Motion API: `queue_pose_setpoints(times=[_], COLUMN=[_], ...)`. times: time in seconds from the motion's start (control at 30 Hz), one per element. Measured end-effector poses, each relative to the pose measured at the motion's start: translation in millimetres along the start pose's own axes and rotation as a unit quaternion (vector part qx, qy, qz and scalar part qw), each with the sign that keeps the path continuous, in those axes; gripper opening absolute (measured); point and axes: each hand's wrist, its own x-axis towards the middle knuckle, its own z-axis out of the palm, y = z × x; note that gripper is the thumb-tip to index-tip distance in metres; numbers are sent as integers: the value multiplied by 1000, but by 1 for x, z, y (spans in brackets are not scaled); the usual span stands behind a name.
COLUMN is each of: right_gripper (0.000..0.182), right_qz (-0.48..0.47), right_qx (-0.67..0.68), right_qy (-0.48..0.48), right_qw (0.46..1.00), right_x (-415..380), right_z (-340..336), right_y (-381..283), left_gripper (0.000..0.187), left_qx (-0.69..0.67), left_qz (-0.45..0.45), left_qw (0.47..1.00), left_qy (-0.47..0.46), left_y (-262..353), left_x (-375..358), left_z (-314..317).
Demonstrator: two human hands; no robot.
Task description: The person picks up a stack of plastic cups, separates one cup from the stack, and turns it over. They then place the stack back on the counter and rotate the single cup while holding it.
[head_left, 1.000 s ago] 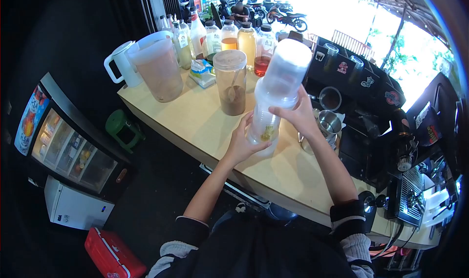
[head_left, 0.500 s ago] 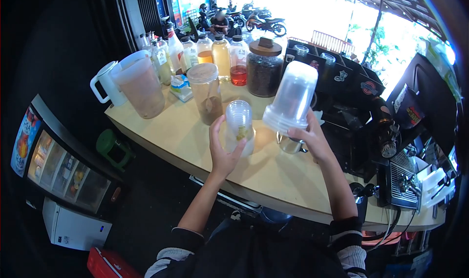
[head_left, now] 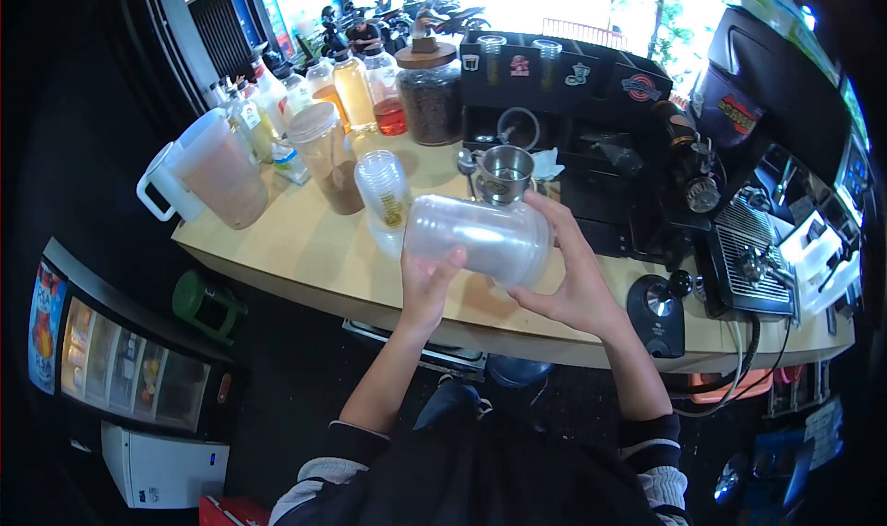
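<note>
A stack of clear plastic cups [head_left: 476, 239] lies sideways in the air over the counter, held between both hands. My left hand [head_left: 428, 290] is closed around the base end, thumb across the near side and its other fingers partly hidden. At the rim end my right hand [head_left: 577, 276] grips with thumb and fingers spread around the edges. Just behind my left hand, a second stack of clear cups [head_left: 382, 189] with yellow print stands upside down on the counter. A metal cup [head_left: 505, 173] and a spoon [head_left: 467, 165] are beyond the held stack.
On the left of the counter [head_left: 305, 272] are a plastic pitcher [head_left: 222, 170], a jar of brown powder [head_left: 333, 161] and several bottles [head_left: 353, 91]. A wooden-lidded jar [head_left: 430, 101] stands behind. An espresso machine [head_left: 744, 249] and a black tamping stand [head_left: 658, 313] are right.
The held cup stack has tipped from upside down to sideways and come lower and leftward. My left hand has left the printed stack and taken hold of this one. The view has shifted rightward.
</note>
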Motion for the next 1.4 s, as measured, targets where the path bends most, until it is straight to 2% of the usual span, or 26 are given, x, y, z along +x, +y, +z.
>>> queue_pose_setpoints(times=[0.03, 0.07, 0.1, 0.13, 0.17, 0.23, 0.27, 0.3, 0.33, 0.4, 0.43, 0.53, 0.57, 0.63, 0.67, 0.7, 0.73, 0.8, 0.83, 0.9, 1.0, 1.03, 1.1, 1.2, 1.3, 1.4], right_gripper=[80, 80, 75, 71, 71, 50, 50, 40, 30, 28, 27, 29, 29, 43, 43, 53, 63, 69, 76, 79, 84, 84, 83, 79, 78, 75], right_qz=[14, 15, 22, 29, 30, 27, 29, 9, -12, -23, -37, -48, -46, -17, -13, 45, 102, 105, 104, 94, 83, 85, 161, 193, 172, 179], right_qx=[21, 17, 38, 58, 55, -2, -4, 1, 6, -14, -32, -128, -128, -117, -117, -45, 26, -28, -81, -112, -110, -113, -77, -44, 16, -1], right_qy=[31, 35, 80, 126, 130, 40, 43, 55, 67, 74, 78, 74, 72, 69, 69, 115, 160, 174, 186, 147, 94, 98, 121, 158, 153, 153], right_qw=[999, 999, 996, 990, 990, 999, 999, 998, 998, 997, 996, 988, 988, 991, 991, 991, 981, 979, 974, 978, 986, 985, 976, 967, 973, 972], right_x=[-4, -8, -12, -15, -19, -26, -30, -33, -35, -40, -43, -54, -57, -62, -64, -65, -65, -65, -65, -66, -70, -72, -76, -83, -84, -87], right_z=[-2, -3, -3, -3, -5, -8, -6, -2, 1, 1, 1, 4, 5, 7, 7, 6, 4, -3, -7, -11, -7, -8, -8, -4, -3, -3], right_y=[-2, -2, 0, 2, 4, 9, 9, 9, 11, 21, 28, 45, 45, 46, 44, 41, 37, 36, 35, 35, 39, 42, 50, 64, 72, 81], left_gripper=[60, 58, 57, 57, 56, 55, 56, 56, 56, 59, 59, 66, 72, 79, 83, 88, 88, 96, 96, 98, 97, 97, 96, 93, 89, 80], left_qx=[-3, -57, -109, -111, -149, -186, -211, -236, -237, -141, -142, -174, -134, -95, 1, 97, 95, 273, 270, 279, 290, 286, 288, 252, 230, 273], left_qz=[0, -47, -94, -95, -128, -164, -192, -219, -221, -193, -194, -168, -138, -113, -71, -28, -32, 53, 50, 79, 64, 58, 54, 28, 38, 11], left_qw=[1000, 997, 989, 989, 980, 968, 958, 946, 946, 971, 970, 970, 980, 988, 995, 991, 991, 951, 952, 935, 928, 927, 925, 934, 942, 927], left_qy=[-5, 8, 21, 16, 25, 32, 10, -11, -14, -35, -36, -35, -45, -55, -69, -83, -84, -137, -137, -206, -225, -235, -241, -251, -241, -258], left_y=[-3, -4, -6, -9, -13, -23, -28, -32, -33, -34, -33, -35, -40, -36, -31, -23, -18, -10, -8, -10, -21, -26, -34, -50, -61, -62], left_x=[-2, -3, -4, -4, -5, -7, -7, -8, -8, -8, -8, -10, -10, -9, -8, -7, -3, 6, 11, 20, 25, 25, 24, 23, 18, 16], left_z=[2, 5, 8, 10, 10, 8, 6, 4, 2, -4, -4, -8, -11, -8, -5, 0, 5, 18, 26, 44, 63, 68, 74, 79, 82, 80])
